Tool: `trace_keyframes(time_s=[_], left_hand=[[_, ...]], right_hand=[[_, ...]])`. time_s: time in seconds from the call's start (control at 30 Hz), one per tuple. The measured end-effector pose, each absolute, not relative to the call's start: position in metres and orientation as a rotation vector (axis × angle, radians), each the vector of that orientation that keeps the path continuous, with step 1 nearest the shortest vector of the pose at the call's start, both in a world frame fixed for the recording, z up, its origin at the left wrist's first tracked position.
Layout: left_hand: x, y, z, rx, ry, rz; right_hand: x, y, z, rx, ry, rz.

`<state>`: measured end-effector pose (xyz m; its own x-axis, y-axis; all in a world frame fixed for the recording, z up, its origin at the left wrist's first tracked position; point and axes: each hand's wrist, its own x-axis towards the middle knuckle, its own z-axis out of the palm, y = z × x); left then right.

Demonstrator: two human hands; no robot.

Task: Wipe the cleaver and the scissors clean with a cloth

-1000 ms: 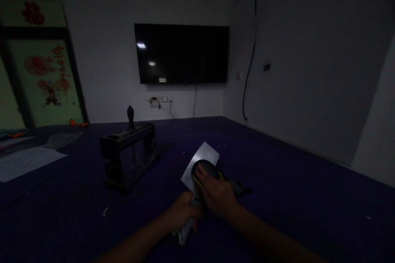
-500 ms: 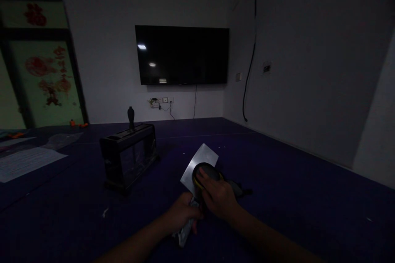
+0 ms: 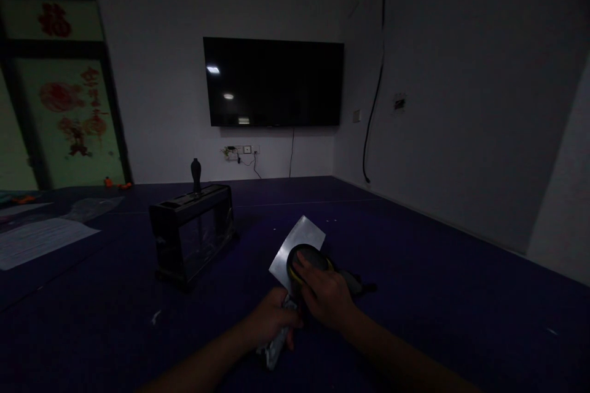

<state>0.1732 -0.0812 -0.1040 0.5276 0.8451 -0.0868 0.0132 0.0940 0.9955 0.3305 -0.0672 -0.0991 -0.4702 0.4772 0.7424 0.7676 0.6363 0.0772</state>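
My left hand (image 3: 275,320) is closed around the pale grey handle (image 3: 276,347) of a putty knife, whose wide, shiny metal blade (image 3: 295,244) points up and away from me. Over the blade's right side lies a round dark tool with a yellow edge (image 3: 308,258); its exact kind is hard to tell in the dim light. My right hand (image 3: 326,288) is closed over that tool, fingers spread across its top. A grey tail-like part (image 3: 353,282) of it sticks out to the right. Whether the tool touches the blade is not clear.
On the dark blue surface (image 3: 415,307), a black box-like frame (image 3: 193,233) with a bottle-shaped knob stands to the left. Farther left lie printed paper (image 3: 43,239), clear plastic (image 3: 94,207) and orange pieces (image 3: 124,186). A television (image 3: 276,83) hangs on the wall; a cable (image 3: 375,98) dangles right.
Both hands, the putty knife and the round tool keep almost the same place. The camera view has shifted very slightly.
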Motion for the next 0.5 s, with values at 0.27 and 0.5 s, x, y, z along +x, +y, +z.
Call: trace_keyframes(time_s=[0.27,0.5], left_hand=[[0.1740,-0.0828,-0.1030,1.326,0.877,0.752],[0.1745,-0.0821,-0.1028,1.320,0.822,0.752]], right_hand=[[0.3307,-0.0687,-0.0977,-0.965,-2.177,-0.497],[0.3288,-0.0687,-0.0973,-0.962,-2.166,-0.466]])
